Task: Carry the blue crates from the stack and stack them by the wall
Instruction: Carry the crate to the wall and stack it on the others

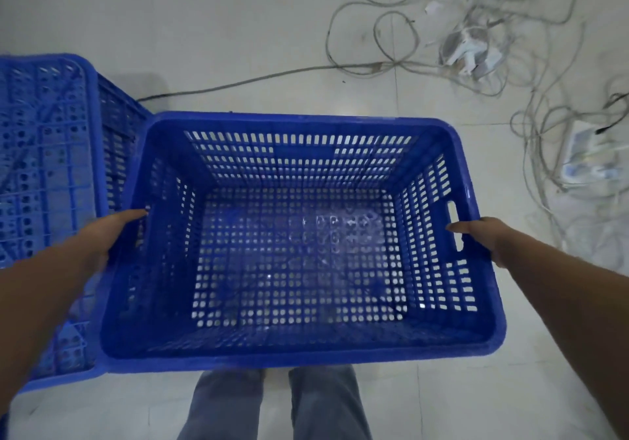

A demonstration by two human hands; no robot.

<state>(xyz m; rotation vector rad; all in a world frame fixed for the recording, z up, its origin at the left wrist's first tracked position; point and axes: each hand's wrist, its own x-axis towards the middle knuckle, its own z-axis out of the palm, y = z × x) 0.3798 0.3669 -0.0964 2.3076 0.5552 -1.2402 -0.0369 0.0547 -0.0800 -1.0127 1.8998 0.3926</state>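
Both forearms reach down from the bottom corners to an open blue crate (299,235), held level in front of the person's legs (275,405) and above the tiled floor (238,31). On one short side the left hand (102,239) grips the crate's outer wall just under the rim; its fingers go out of sight round the side, so I cannot tell how far they curl. On the other short side the right hand (483,239) holds the rim at the handle slot (454,225), thumb on top, the other fingers hidden behind the wall. The crate is empty, and its perforated bottom lets the floor show through.

Just beside it on the left stands another blue crate (44,201), upside down by the look of its ribbed face, its near corner tucked behind the carried one. Loose cables (391,48) and white power adapters (469,48) lie scattered on the floor ahead and to the right.

This looks like the carrying step. Doing it well probably means keeping the rim level, hands matched on opposite sides, and stepping round the cables, since the crate hides the feet. No wall is in view, so the crate will need turning towards it before it is lowered squarely.
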